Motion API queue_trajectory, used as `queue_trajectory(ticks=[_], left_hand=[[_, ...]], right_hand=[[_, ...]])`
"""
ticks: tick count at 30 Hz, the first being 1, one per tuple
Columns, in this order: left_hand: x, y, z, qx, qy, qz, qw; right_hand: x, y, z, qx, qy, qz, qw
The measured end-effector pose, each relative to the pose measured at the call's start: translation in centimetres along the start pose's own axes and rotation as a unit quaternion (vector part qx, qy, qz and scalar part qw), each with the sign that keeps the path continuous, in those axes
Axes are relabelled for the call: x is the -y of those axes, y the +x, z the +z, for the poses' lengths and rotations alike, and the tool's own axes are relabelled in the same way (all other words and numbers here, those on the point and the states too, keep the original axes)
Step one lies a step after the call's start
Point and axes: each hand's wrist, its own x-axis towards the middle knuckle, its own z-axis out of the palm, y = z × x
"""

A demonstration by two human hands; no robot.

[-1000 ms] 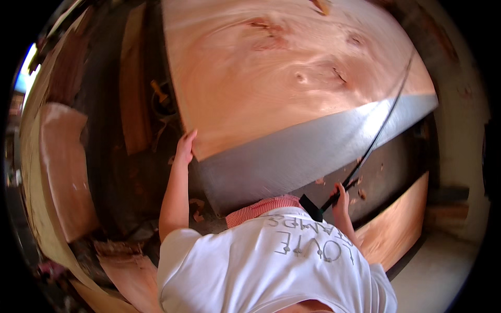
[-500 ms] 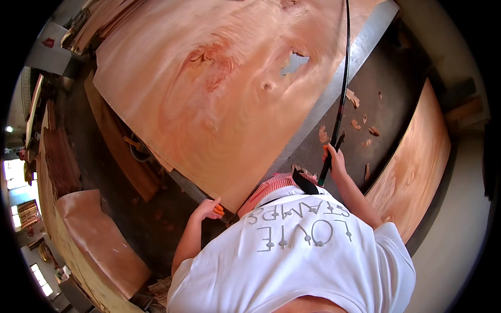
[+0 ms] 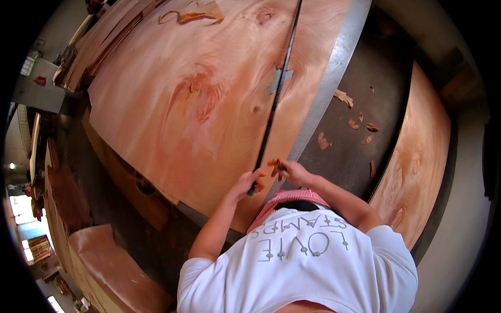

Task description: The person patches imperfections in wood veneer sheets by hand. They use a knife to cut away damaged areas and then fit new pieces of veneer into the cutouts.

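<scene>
A large sheet of wood veneer (image 3: 141, 120), with reddish knots and a ragged hole, lies on a metal-edged table in front of me. A long thin black rod (image 3: 272, 109) slants over it, its lower end tipped green. My left hand (image 3: 249, 183) is closed round the rod near that end. Close by on the right, my right hand (image 3: 292, 172) is off the rod, its fingers curled. Something small and dark shows among those fingers, but I cannot make out what it is. Orange covers show on fingertips of both hands.
The table's metal edge (image 3: 342, 57) runs along the sheet's right side. Veneer scraps (image 3: 323, 141) lie on the dark floor beyond it. Another wood sheet (image 3: 417, 156) stands at the right. Veneer pieces (image 3: 112, 261) lie at left, and a torn strip (image 3: 195, 18) rests on the far sheet.
My left hand has left the sheet's near corner and taken hold of the rod. My right hand has let go of it and moved left. The rod has swung left over the sheet.
</scene>
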Motion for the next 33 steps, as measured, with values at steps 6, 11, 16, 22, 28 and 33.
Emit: queue_trajectory(ticks=[6, 11, 16, 22, 28, 33], left_hand=[[-0.7, -2.1, -11.9, -0.319, 0.226, 0.143, 0.909], [-6.0, -4.0, -11.7, -0.576, 0.563, 0.143, 0.575], [-8.6, 2.1, -2.4, -0.538, 0.607, 0.149, 0.565], [-8.5, 12.6, 9.4, -0.439, 0.537, 0.145, 0.705], [-10.1, 14.5, 14.6, -0.421, 0.512, 0.182, 0.726], [-12.7, 17.5, 12.7, -0.471, 0.464, 0.149, 0.735]], right_hand=[[-3.1, -3.7, -3.5, -0.004, -0.053, 0.088, 0.995], [-8.4, -5.4, -9.8, -0.026, -0.106, 0.096, 0.989], [-9.7, -4.2, -19.2, -0.013, -0.119, 0.099, 0.988], [-11.8, -2.3, -31.6, -0.012, -0.170, 0.075, 0.983], [-12.4, 0.4, -38.8, 0.022, -0.177, 0.118, 0.977], [-12.2, 4.5, -40.8, 0.015, -0.081, 0.116, 0.990]])
